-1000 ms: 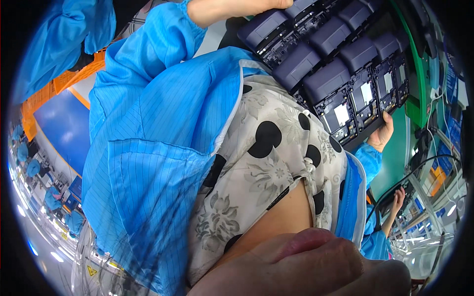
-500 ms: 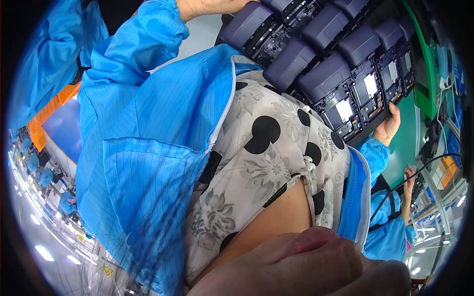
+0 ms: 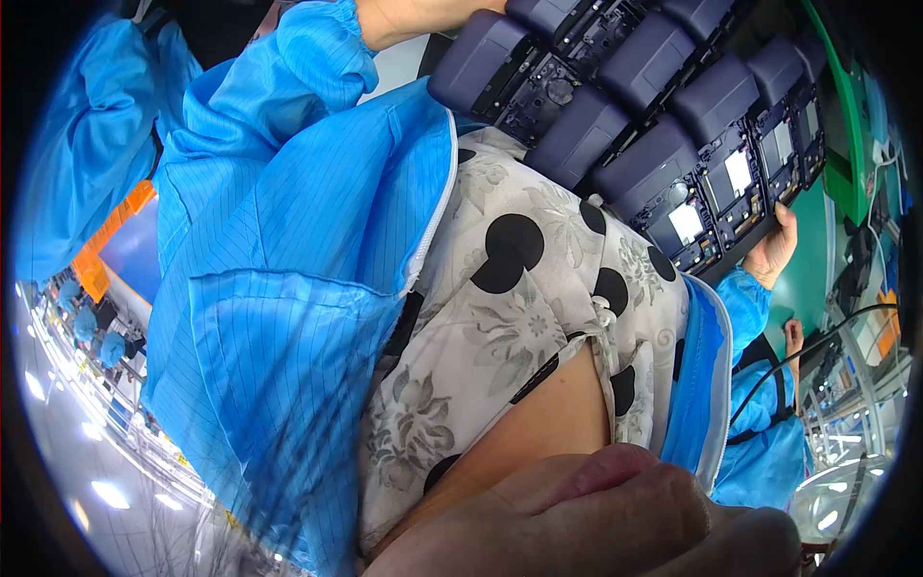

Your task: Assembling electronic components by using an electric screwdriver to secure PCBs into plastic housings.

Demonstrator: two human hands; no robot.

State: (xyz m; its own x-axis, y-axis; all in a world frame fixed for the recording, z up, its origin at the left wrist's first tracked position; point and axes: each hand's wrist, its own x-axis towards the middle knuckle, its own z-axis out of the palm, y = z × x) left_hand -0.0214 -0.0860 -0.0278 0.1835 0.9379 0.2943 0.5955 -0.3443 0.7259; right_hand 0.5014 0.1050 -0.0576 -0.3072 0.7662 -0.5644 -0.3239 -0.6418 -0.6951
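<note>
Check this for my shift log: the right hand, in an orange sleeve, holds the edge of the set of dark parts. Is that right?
Not quite: the sleeve is blue, not orange, as the head view shows. The right hand holds the edge of the set of dark parts.

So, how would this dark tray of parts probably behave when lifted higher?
The dark tray is probably stiff: its edge runs straight beside the right hand. It may feel heavy, packed with bulky casings. The exposed components could be rather fragile.

Housings (image 3: 649, 60): smooth semi-matt plast. Jacket (image 3: 279, 332): thin cloth w/ sl. sheen. Top (image 3: 447, 356): matt cloth.
</note>
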